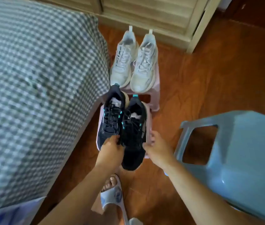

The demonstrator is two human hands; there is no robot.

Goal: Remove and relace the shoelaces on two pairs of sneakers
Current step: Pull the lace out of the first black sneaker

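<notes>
Two pairs on low pink stools set end to end on the wood floor. White sneakers (133, 62) sit side by side on the far pink stool (156, 95), laces still in, untouched.

Black sneakers with teal accents occupy the near pink stool (99, 127). Left black sneaker (111, 117) rests along the stool's left edge. Right black sneaker (134, 135) overhangs the near edge, toe toward the person, laces still threaded.

Left hand (111, 149) grips the inner side of the right black sneaker near the forefoot, fingers curled onto it. Right hand (156, 147) holds the outer side, fingers wrapped round the sole edge.

Judgement: opening step, picking up the first shoe; no lace removed yet on either pair. Next move calls for bringing the shoe closer, then finding the knot or lace ends near the tongue and loosening them.

Checked bedding (39, 78) at left, blue stool (242, 143) at right, slippered foot (112, 192) below.
</notes>
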